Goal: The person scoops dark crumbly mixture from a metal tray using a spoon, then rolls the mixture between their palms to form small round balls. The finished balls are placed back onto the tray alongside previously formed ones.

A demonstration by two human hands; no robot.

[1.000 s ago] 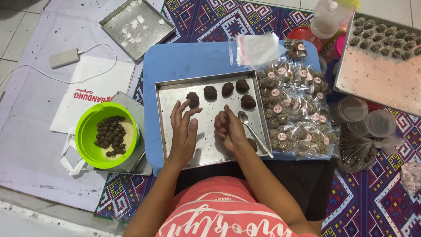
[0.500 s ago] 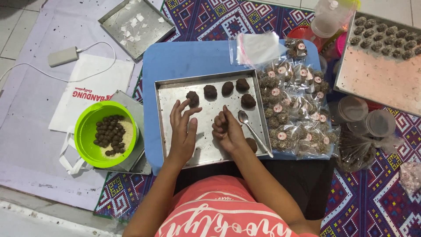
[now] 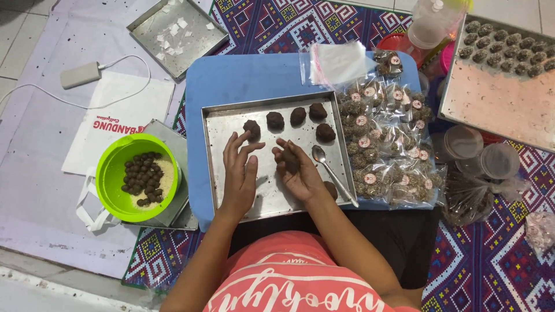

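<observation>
Your right hand (image 3: 298, 170) lies palm up over the flat rectangular metal tray (image 3: 231, 115), and its fingers curl loosely around a dark brown lump of dough (image 3: 289, 159) that rests in the palm. Your left hand (image 3: 240, 173) is just beside it on the left, with the fingers stretched out and released, holding nothing; the fingertips point to the far side of the tray.

On the far part of the tray there are five dark brown dough balls (image 3: 274, 120); the leftmost one is just beyond your left fingertips. A metal spoon (image 3: 332, 173) lies on the tray to the right of your right hand, with its bowl toward the far side. The tray sits on a blue board (image 3: 243, 78).

To the right of the tray, touching its edge, there is a heap of small clear plastic bags with coated balls inside (image 3: 387, 150). To the left, on the floor side, a lime green round bowl (image 3: 107, 173) holds many small dark balls on light crumbs. At the far right a second large metal tray (image 3: 497, 104) carries rows of coated balls along its far edge.
</observation>
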